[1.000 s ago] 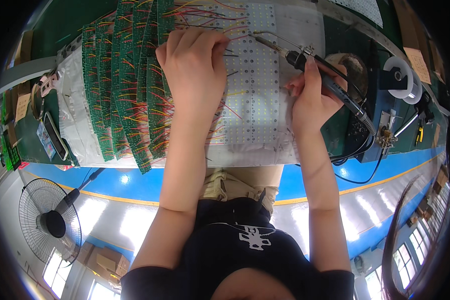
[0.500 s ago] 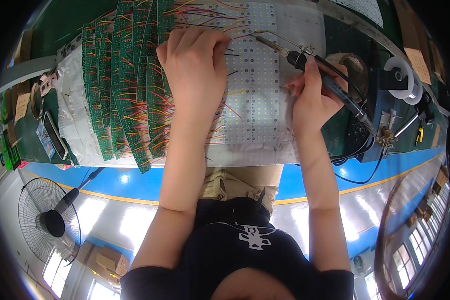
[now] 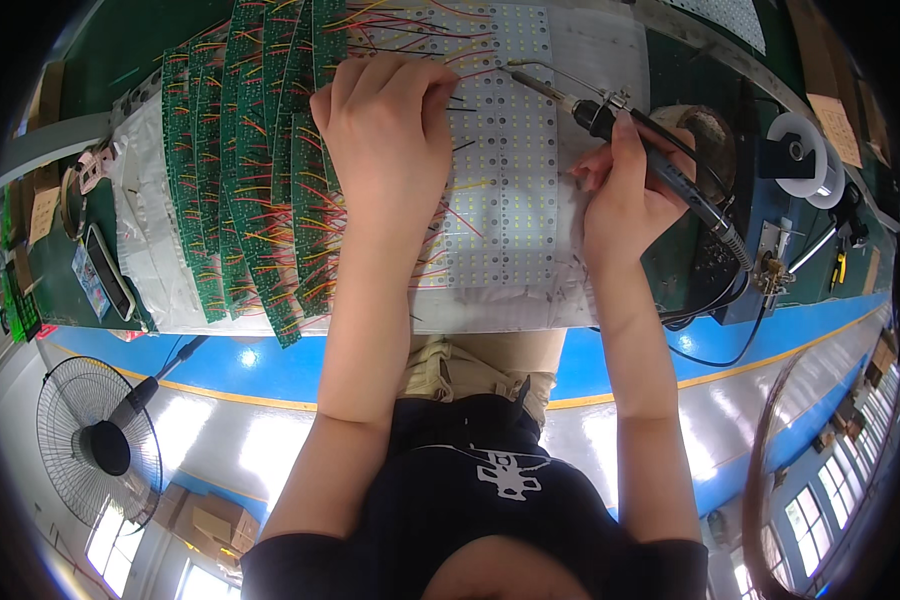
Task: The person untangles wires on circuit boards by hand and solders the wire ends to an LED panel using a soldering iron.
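Note:
My right hand [image 3: 632,205] is closed around the handle of a soldering iron [image 3: 598,120], whose thin metal feed tube curves toward the tip. That tip meets the white LED boards [image 3: 526,200] near the end of a red wire [image 3: 478,73]. The wire runs from the closed fingertips of my left hand [image 3: 388,125], which pinch it; the exact grip is partly hidden. Under and left of that hand, overlapping green circuit boards [image 3: 255,200] bristle with red, yellow and black wires. Several of these wires reach across onto the white boards.
To the right stand a white spool [image 3: 805,160] on a holder and a round brown container [image 3: 705,140]. Yellow-handled pliers [image 3: 840,268] lie farther right. A phone [image 3: 110,272] rests at the table's left. A black fan [image 3: 105,447] stands beyond the near edge.
Almost nothing differs. My left hand has shifted very slightly left; the soldering iron's tip keeps its place by the wire's end.

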The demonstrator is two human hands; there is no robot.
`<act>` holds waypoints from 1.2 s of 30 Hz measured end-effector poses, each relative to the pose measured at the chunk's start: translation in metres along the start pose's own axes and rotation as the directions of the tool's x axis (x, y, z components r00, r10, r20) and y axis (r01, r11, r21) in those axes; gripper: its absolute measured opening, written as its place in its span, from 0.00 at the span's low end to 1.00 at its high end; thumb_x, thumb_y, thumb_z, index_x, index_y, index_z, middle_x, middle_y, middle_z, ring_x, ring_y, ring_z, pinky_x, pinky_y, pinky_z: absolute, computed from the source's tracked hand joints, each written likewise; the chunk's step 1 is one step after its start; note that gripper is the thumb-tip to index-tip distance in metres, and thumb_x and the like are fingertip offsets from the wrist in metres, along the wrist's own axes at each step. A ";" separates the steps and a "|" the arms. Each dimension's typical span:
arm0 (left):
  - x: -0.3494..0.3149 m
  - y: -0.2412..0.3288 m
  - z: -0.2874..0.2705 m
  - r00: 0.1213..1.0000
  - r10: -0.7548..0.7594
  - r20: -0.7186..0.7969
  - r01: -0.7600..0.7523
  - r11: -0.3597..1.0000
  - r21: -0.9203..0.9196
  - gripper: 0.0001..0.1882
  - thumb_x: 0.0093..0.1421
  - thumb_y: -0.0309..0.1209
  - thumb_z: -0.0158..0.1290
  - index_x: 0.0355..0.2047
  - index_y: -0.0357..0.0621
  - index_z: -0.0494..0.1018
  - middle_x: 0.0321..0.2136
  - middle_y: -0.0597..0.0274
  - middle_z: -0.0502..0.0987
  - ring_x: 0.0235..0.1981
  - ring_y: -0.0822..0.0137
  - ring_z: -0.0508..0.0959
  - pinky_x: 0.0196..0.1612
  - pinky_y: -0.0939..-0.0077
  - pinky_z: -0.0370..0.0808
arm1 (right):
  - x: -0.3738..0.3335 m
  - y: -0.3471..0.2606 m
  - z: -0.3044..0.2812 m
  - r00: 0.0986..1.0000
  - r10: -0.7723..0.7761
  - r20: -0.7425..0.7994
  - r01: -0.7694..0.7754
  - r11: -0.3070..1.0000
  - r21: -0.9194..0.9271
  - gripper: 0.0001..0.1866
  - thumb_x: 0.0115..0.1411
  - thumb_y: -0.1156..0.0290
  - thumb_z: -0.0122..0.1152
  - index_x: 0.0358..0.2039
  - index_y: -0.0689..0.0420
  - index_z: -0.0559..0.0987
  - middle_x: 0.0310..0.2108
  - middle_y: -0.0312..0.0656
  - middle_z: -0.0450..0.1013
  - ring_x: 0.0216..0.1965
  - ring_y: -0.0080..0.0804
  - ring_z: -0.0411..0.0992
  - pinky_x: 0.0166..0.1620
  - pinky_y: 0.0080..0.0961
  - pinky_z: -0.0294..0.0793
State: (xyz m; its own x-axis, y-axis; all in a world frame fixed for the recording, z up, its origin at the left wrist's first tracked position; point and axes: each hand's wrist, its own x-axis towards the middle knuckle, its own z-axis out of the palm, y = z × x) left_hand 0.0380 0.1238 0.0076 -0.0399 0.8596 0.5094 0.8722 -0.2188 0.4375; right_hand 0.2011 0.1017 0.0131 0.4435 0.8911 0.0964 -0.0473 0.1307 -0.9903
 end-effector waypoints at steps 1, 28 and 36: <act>0.000 0.000 0.000 1.000 -0.004 0.006 0.004 1.000 0.000 0.03 0.48 0.26 0.58 0.23 0.51 0.76 0.25 0.70 0.75 0.33 0.63 0.72 0.38 0.66 0.62 | 0.000 0.000 0.000 1.000 0.004 0.001 -0.004 1.000 -0.006 0.09 0.58 0.74 0.59 0.31 0.64 0.68 0.12 0.40 0.65 0.11 0.22 0.62 0.19 0.22 0.69; -0.004 -0.015 -0.069 0.979 -0.204 0.023 0.182 0.911 0.371 0.08 0.53 0.36 0.57 0.25 0.47 0.72 0.27 0.63 0.71 0.34 0.59 0.72 0.36 0.63 0.61 | 0.001 -0.002 -0.002 0.999 0.006 -0.037 -0.001 0.992 0.128 0.09 0.59 0.73 0.59 0.32 0.62 0.68 0.14 0.38 0.65 0.13 0.20 0.61 0.20 0.18 0.65; -0.003 -0.023 -0.072 0.993 -0.101 0.057 0.075 0.934 0.348 0.05 0.52 0.32 0.57 0.24 0.46 0.73 0.28 0.64 0.70 0.33 0.60 0.72 0.38 0.64 0.61 | 0.003 -0.004 0.000 1.000 -0.010 -0.017 0.012 0.991 0.135 0.09 0.58 0.72 0.59 0.30 0.61 0.68 0.14 0.36 0.64 0.13 0.19 0.60 0.20 0.19 0.66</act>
State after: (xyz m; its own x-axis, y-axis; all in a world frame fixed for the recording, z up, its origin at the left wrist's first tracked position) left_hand -0.0174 0.0934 0.0494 -0.1002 0.9022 0.4196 0.9817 0.0210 0.1892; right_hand 0.2028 0.1032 0.0176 0.4594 0.8820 0.1047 -0.1623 0.1993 -0.9664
